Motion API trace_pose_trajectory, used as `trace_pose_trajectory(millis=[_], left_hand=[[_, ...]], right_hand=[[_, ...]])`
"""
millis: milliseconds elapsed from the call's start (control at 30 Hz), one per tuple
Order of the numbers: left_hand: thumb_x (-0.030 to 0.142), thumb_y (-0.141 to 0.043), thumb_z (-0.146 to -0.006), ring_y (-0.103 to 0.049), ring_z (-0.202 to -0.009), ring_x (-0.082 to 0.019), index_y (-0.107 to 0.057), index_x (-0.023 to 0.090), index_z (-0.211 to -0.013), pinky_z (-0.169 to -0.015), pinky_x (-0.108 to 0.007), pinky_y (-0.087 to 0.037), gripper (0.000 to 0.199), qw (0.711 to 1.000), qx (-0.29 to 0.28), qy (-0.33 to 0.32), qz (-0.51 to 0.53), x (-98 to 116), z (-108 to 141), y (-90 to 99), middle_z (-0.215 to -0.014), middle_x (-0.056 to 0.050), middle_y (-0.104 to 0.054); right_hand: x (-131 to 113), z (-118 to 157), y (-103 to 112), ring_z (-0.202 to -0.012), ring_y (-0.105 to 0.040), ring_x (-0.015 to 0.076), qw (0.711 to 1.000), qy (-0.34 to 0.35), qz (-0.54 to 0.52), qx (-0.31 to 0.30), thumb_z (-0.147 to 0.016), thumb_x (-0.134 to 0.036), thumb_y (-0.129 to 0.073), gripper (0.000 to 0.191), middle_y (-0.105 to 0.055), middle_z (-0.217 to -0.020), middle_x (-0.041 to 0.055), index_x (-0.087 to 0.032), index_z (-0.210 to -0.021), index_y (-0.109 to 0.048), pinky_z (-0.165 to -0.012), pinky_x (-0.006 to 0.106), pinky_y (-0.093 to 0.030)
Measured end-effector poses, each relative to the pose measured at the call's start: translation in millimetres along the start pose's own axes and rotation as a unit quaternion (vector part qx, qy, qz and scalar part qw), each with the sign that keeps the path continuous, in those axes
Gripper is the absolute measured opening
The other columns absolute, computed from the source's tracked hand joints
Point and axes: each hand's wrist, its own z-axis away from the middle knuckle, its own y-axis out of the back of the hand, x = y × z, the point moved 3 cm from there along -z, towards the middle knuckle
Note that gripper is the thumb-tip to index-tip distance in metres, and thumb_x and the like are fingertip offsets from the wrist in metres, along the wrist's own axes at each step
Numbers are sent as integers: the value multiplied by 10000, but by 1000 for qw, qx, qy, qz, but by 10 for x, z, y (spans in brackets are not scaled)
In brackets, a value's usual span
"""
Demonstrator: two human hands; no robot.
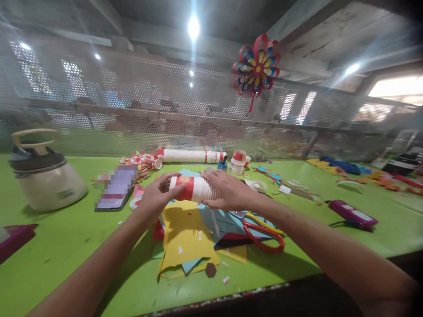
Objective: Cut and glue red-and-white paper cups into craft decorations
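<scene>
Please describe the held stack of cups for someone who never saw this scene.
On the bright green table, find the yellow paper sheet near the front edge. Above it, the left hand and right hand hold a stack of white, red-banded paper cups. Unlike the upright white-and-red cup stack behind, this one lies sideways.

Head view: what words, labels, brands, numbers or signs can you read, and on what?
No text is readable.
Held cup stack: gold emblem on red, too blurred.
Upright cup stack: similar mark, too small.
Purple device: pale panel, nothing legible.
Phone: screen pixelated, unreadable.
Pale container: small patch, too blurred.
</scene>
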Motion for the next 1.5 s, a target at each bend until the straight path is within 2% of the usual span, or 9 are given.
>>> trace_pose_trajectory(millis=[133,300,533,733,867,1000,1200,1333,1500], left_hand=[[370,-781,-651,-636,-714,-178,-642,168,-1071,-655,-285,-536,487,999,10,-4,31,-37,-7,12,-825,-44,-684],[398,-765,-670,-650,-749,-202,-633,152,-1057,-664,-339,-571,477,998,1,-2,67,-75,-15,-11,-885,-70,-682],[363,-802,-619,-638,-672,-177,-649,141,-1010,-596,-298,-559,475,995,41,-3,95,-3,-64,76,-815,-49,-678],[388,-704,-713,-601,-751,-137,-602,158,-960,-564,-221,-525,353,974,158,-16,163,-6,-166,325,-920,-31,-629],[391,-682,-732,-595,-759,-143,-611,152,-959,-557,-234,-530,337,968,130,24,215,-76,-175,231,-937,-43,-623],[406,-644,-770,-582,-687,-123,-606,141,-997,-516,-204,-497,352,959,114,61,252,-141,-154,152,-890,-50,-615],[443,-653,-767,-550,-629,-112,-615,129,-971,-479,-190,-455,376,961,91,100,242,-177,-114,105,-815,-38,-607],[453,-680,-735,-523,-623,-111,-628,137,-918,-479,-186,-431,369,969,68,95,218,-180,-82,54,-782,-18,-597],[459,-696,-717,-547,-691,-137,-615,155,-877,-506,-196,-444,353,974,43,90,205,-208,-40,-32,-819,-20,-593]], right_hand=[[-13,-22,12,-990,-535,278,1000,2,5,8,-761,-384,-647,587,-615,-1106,146,-106,-1252,-486,-804,376,-436],[-61,-61,16,-983,-553,294,999,9,27,16,-725,-495,-686,642,-624,-1100,163,-90,-1198,-529,-812,405,-454],[-17,-159,-44,-931,-604,218,997,-15,68,29,-843,-491,-603,444,-619,-1045,69,-156,-1132,-561,-760,384,-499],[388,-445,16,-974,-618,218,989,-64,130,42,-916,-360,-573,327,-607,-1147,77,-162,-1175,-563,-813,421,-519],[719,-855,-33,-1050,-596,242,980,-100,171,32,-916,-325,-581,345,-575,-1232,87,-173,-1224,-543,-866,463,-500],[1005,-1214,-242,-1032,-606,234,976,-124,179,-25,-916,-309,-584,324,-584,-1221,84,-170,-1207,-556,-853,451,-512],[1295,-1406,-521,-1003,-618,224,973,-172,140,-68,-918,-304,-582,315,-592,-1205,82,-169,-1202,-558,-828,433,-526],[1250,-1331,-525,-1019,-612,227,980,-171,94,-31,-920,-306,-580,315,-585,-1220,84,-174,-1205,-558,-843,440,-519],[855,-978,-333,-1053,-595,232,991,-121,2,51,-921,-304,-576,293,-576,-1242,84,-183,-1187,-572,-879,453,-498]])
